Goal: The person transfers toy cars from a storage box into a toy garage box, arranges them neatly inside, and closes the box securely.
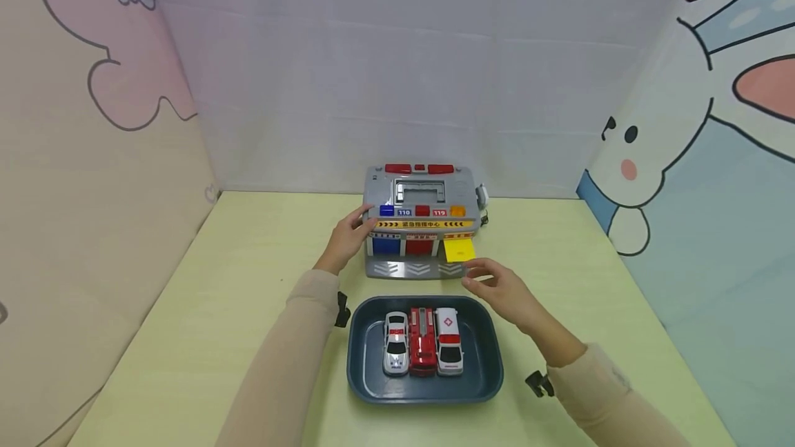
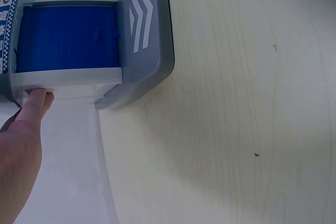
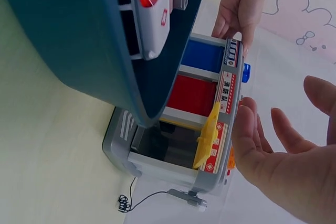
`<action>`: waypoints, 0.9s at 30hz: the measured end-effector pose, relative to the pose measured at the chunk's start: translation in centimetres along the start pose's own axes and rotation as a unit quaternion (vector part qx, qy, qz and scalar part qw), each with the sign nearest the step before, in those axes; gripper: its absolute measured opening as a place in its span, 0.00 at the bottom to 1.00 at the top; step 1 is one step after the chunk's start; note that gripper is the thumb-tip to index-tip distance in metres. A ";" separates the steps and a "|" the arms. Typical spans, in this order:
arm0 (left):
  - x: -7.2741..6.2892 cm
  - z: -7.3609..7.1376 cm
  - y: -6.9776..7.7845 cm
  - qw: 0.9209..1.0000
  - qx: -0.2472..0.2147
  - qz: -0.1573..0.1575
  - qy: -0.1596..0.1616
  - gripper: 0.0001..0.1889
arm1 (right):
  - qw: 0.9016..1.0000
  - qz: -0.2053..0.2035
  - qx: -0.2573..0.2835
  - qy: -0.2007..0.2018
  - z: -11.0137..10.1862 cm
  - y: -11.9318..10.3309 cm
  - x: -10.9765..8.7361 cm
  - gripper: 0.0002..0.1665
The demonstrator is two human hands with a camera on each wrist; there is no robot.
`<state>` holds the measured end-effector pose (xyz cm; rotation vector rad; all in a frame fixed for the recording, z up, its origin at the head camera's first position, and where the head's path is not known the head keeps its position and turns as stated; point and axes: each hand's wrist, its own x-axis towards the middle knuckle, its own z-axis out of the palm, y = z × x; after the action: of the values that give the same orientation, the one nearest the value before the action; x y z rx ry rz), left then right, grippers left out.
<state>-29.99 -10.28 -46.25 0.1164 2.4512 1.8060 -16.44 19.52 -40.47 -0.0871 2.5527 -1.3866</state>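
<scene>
A grey toy rescue station (image 1: pixel 419 192) with blue, red and yellow doors stands at the table's back. My left hand (image 1: pixel 348 240) grips its left roof edge; in the left wrist view, fingers (image 2: pixel 35 106) reach under the overhang. The blue door (image 2: pixel 68 38) and red door (image 3: pixel 191 94) are down, while the yellow door (image 1: pixel 459 250) is swung up and outward, exposing a dark bay (image 3: pixel 170 142). Just in front of the yellow door, my right hand (image 1: pixel 506 295) has loosely bent fingers and holds nothing.
Nearer me, a dark blue tray (image 1: pixel 360 385) holds a toy police car (image 1: pixel 396 343), a red fire truck (image 1: pixel 423 342) and a toy ambulance (image 1: pixel 449 341). A handset with a coiled cord (image 3: pixel 124 203) hangs at the station's right side. Printed cloth walls (image 1: pixel 410 74) bound the table.
</scene>
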 end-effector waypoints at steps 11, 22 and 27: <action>0.1 0.0 0.0 1.000 -0.008 0.001 -0.001 0.27 | 1.000 0.017 -0.020 -0.015 1.4 0.4 -0.7 0.25; 0.0 0.0 -0.1 1.000 0.005 -0.004 -0.001 0.27 | 0.998 0.039 -0.026 -0.040 2.8 1.2 -1.4 0.26; 0.3 0.0 -0.2 1.000 0.005 -0.002 0.000 0.26 | 0.996 0.055 -0.047 -0.050 3.2 1.3 -1.6 0.29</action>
<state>-30.30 -10.29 -46.46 0.1130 2.4587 1.7929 -14.08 17.87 -42.95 -0.0300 2.4990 -1.1918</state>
